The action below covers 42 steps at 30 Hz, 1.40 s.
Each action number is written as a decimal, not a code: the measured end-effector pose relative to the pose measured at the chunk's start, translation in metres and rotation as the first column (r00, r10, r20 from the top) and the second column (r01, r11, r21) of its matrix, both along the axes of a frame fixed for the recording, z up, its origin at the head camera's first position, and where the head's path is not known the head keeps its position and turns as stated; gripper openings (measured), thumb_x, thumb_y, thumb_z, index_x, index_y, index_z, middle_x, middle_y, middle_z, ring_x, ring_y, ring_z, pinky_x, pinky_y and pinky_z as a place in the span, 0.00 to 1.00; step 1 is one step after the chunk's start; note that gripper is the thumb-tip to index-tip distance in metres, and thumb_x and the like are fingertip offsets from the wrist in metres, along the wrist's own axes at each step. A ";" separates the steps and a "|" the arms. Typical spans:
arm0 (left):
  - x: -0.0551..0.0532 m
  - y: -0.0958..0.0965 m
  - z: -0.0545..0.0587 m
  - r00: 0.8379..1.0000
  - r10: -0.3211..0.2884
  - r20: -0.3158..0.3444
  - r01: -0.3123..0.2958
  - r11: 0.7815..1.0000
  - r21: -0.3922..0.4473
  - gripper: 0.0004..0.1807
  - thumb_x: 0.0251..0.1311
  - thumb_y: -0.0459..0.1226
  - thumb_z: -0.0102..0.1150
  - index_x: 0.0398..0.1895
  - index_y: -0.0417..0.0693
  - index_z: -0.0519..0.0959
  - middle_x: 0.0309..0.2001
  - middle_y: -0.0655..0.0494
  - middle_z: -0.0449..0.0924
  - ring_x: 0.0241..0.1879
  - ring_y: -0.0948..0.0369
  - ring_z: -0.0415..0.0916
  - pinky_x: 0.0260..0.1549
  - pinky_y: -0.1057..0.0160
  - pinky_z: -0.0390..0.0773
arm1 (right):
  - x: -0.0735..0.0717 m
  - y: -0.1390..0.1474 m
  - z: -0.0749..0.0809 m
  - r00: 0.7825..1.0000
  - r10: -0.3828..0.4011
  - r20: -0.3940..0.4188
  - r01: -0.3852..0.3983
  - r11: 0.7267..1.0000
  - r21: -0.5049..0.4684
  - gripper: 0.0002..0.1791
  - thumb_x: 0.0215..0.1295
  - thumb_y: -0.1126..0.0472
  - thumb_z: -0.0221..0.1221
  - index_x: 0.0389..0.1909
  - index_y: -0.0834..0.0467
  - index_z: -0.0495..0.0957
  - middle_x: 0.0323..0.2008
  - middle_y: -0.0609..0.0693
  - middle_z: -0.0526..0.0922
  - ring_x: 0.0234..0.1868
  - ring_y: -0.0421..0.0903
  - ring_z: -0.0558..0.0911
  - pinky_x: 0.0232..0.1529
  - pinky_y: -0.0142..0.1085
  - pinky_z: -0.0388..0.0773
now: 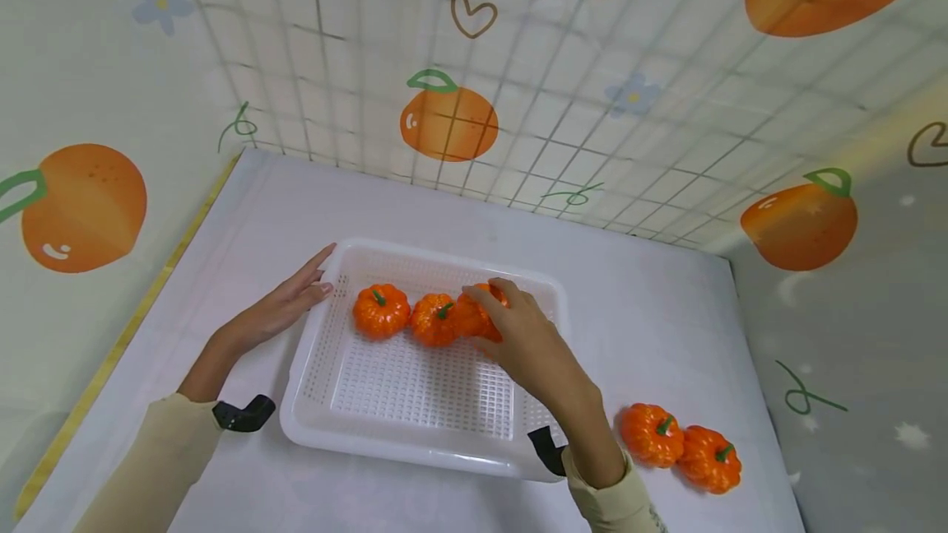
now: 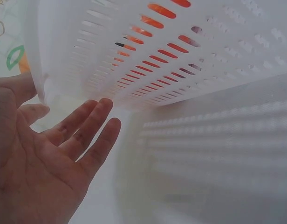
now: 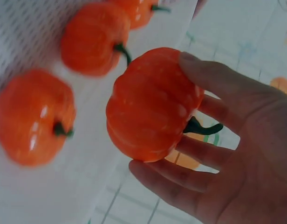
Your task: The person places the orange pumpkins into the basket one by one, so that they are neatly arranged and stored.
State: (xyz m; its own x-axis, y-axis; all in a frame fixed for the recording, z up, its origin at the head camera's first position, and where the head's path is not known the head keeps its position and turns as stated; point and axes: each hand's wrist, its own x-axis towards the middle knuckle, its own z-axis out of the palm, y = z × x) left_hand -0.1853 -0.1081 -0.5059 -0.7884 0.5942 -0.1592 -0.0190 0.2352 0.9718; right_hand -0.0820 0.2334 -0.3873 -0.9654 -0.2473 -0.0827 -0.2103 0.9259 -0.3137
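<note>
My right hand [image 1: 529, 344] holds a small orange pumpkin [image 3: 150, 105] with a green stem, thumb on one side and fingers on the other, over the far right part of a white perforated plastic basket [image 1: 385, 444]. Left of it inside the basket sit a pumpkin [image 1: 381, 311] and another pumpkin [image 1: 432, 321], close together in a row. The right wrist view shows neighbouring pumpkins [image 3: 36, 116] beside the held one. My left hand [image 1: 285, 303] rests its extended fingers against the basket's left rim. Through the slots of the basket wall [image 2: 181, 88], orange shows in the left wrist view.
Two more pumpkins lie touching on the white table [image 1: 652, 336], right of the basket: a nearer-left pumpkin [image 1: 652, 434] and a pumpkin [image 1: 709, 459] beside it. A wall [image 1: 355, 105] printed with oranges and grid lines rises behind the table, with side panels left and right.
</note>
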 end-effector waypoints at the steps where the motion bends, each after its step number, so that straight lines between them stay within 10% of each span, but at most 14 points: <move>1: 0.000 0.000 0.000 1.000 -0.001 -0.001 0.001 1.000 0.000 0.36 0.77 0.49 0.43 0.80 0.72 0.39 0.80 0.53 0.37 0.76 0.41 0.40 0.64 0.27 0.47 | 0.000 -0.005 -0.001 1.000 0.024 -0.005 -0.024 1.000 0.003 0.38 0.58 0.58 0.72 0.69 0.45 0.70 0.69 0.57 0.65 0.66 0.60 0.68 0.54 0.54 0.79; 9: -0.001 0.000 -0.003 1.000 -0.001 -0.009 0.001 1.000 0.006 0.36 0.77 0.49 0.43 0.80 0.71 0.39 0.80 0.53 0.36 0.76 0.40 0.40 0.64 0.27 0.48 | -0.005 -0.040 -0.013 0.969 0.246 -0.026 -0.246 0.969 0.010 0.34 0.59 0.54 0.71 0.67 0.46 0.70 0.65 0.53 0.69 0.61 0.53 0.72 0.52 0.42 0.80; 22: -0.003 -0.001 -0.005 1.000 -0.014 0.009 0.013 0.999 0.047 0.36 0.77 0.48 0.43 0.80 0.72 0.40 0.80 0.49 0.40 0.73 0.38 0.51 0.58 0.34 0.67 | -0.013 -0.072 -0.034 0.819 0.573 0.033 -0.574 0.816 0.071 0.33 0.62 0.52 0.69 0.68 0.46 0.70 0.66 0.50 0.71 0.65 0.49 0.70 0.63 0.36 0.72; 35: -0.004 -0.001 -0.006 1.000 -0.006 0.021 0.005 0.999 0.040 0.36 0.77 0.49 0.44 0.80 0.74 0.40 0.79 0.46 0.42 0.70 0.36 0.57 0.51 0.40 0.77 | -0.015 -0.097 -0.060 0.714 0.698 0.048 -0.693 0.697 0.182 0.32 0.59 0.54 0.71 0.64 0.45 0.72 0.63 0.47 0.73 0.62 0.48 0.72 0.58 0.34 0.75; 42: -0.004 -0.001 -0.005 1.000 -0.005 0.025 0.004 0.999 0.048 0.36 0.77 0.49 0.44 0.80 0.74 0.40 0.80 0.48 0.41 0.71 0.35 0.54 0.49 0.40 0.78 | -0.015 -0.106 -0.066 0.711 0.699 0.075 -0.695 0.681 0.231 0.33 0.60 0.52 0.70 0.67 0.44 0.70 0.67 0.48 0.70 0.66 0.49 0.69 0.62 0.43 0.74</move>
State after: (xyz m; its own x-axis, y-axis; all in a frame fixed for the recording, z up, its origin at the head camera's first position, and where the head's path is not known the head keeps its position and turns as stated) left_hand -0.1889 -0.1089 -0.5111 -0.7817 0.6054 -0.1498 -0.0421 0.1884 0.9812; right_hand -0.0973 0.1275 -0.4537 -0.5237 -0.8256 -0.2099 -0.8272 0.5518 -0.1064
